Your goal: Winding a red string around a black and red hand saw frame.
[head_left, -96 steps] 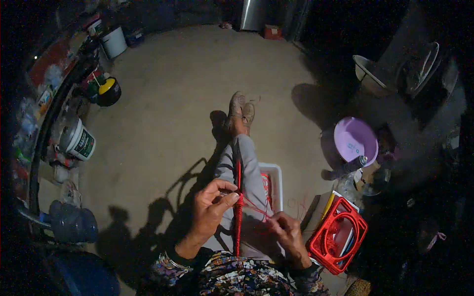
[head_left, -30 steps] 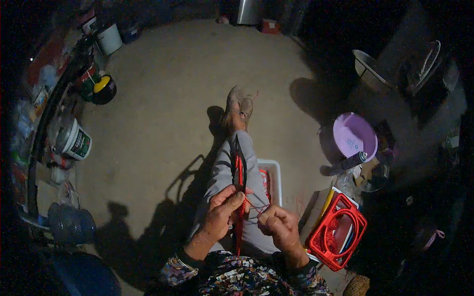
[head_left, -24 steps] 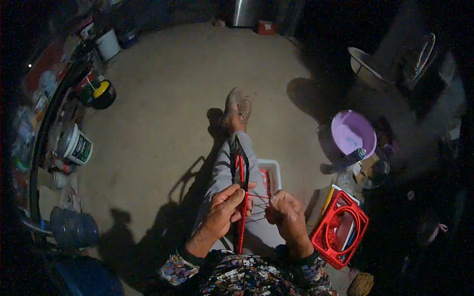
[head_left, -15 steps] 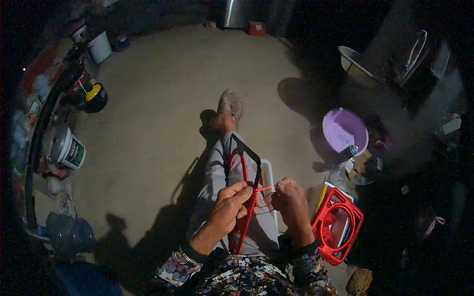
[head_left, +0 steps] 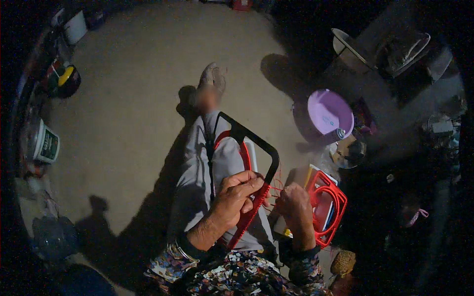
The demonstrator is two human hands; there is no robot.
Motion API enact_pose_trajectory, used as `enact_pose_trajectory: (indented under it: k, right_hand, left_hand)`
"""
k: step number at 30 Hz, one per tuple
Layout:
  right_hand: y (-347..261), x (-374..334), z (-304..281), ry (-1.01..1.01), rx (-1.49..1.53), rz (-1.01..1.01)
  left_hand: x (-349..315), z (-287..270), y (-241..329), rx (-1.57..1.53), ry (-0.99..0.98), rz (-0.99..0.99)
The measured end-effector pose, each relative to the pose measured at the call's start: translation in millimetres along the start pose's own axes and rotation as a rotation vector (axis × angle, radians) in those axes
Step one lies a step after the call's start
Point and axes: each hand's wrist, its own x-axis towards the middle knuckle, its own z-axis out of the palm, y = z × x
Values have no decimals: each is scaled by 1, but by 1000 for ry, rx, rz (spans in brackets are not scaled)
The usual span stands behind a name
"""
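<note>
Left hand [head_left: 237, 195] fingers closed around the red-and-black plastic frame [head_left: 247, 167] over the lap, forearm coming up from the near edge. Right hand [head_left: 295, 202] just right of it, fingers pinched on thin red cord [head_left: 276, 187]. Versus 0.5 s ago: grip unchanged, red plastic basket [head_left: 328, 209] on floor unmoved.

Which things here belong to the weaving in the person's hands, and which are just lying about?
In hand:
- red and black frame, gripped by the left hand
- red cord, at the right hand

Lying about:
- purple basin
- red basket
- white bucket
</note>
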Motion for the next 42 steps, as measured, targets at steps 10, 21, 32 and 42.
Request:
enact_pose_trajectory:
  k: [10, 21, 32, 42]
  right_hand:
    - [-13, -9, -3, 147, -72, 0]
    - [-24, -20, -11, 196, -189, 10]
    - [-30, -43, 16, 45, -160, -60]
    - [-18, -34, 19, 50, -69, 130]
  left_hand:
    - [4, 15, -1, -62, -34, 32]
    - [0, 24, 2, 74, 1, 61]
    - [-7, 11, 6, 38, -110, 34]
    - [-11, -3, 3, 49, -98, 49]
